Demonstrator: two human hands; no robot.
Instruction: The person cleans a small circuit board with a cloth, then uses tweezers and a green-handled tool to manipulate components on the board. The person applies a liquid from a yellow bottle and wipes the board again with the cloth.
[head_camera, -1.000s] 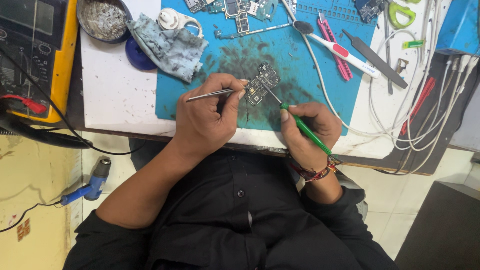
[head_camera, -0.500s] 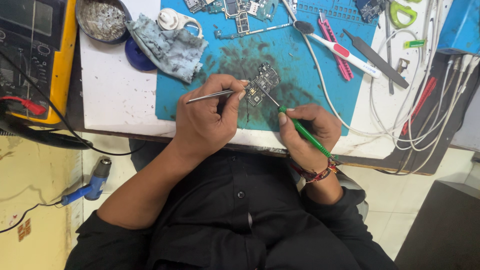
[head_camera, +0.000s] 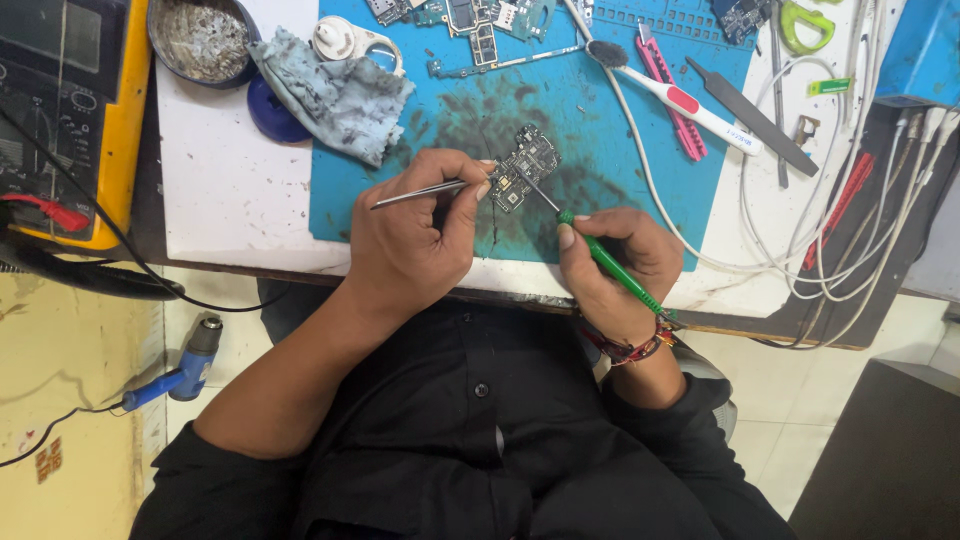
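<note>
**Two tools on a small circuit board**

The fingers of the left hand are pinched together on a pair of metal tweezers, whose tips reach the left edge of a small circuit board. The right hand has its fingers closed around a green-handled soldering iron, held like a pen, with its thin tip slanting up to the board's lower right side.

The board lies flat on a stained blue work mat, near the mat's middle and just ahead of both hands. It looks light, stiff and fragile, crowded with tiny parts; it would likely slide under any push, so it is best held by its bare edges, as the tweezers do now.

Further out on the mat lie more board pieces, a white toothbrush and a pink tool. A grey-blue cloth hangs over the mat's left edge. On the white desk stand a round tin and a yellow multimeter; white cables trail at the right.
</note>
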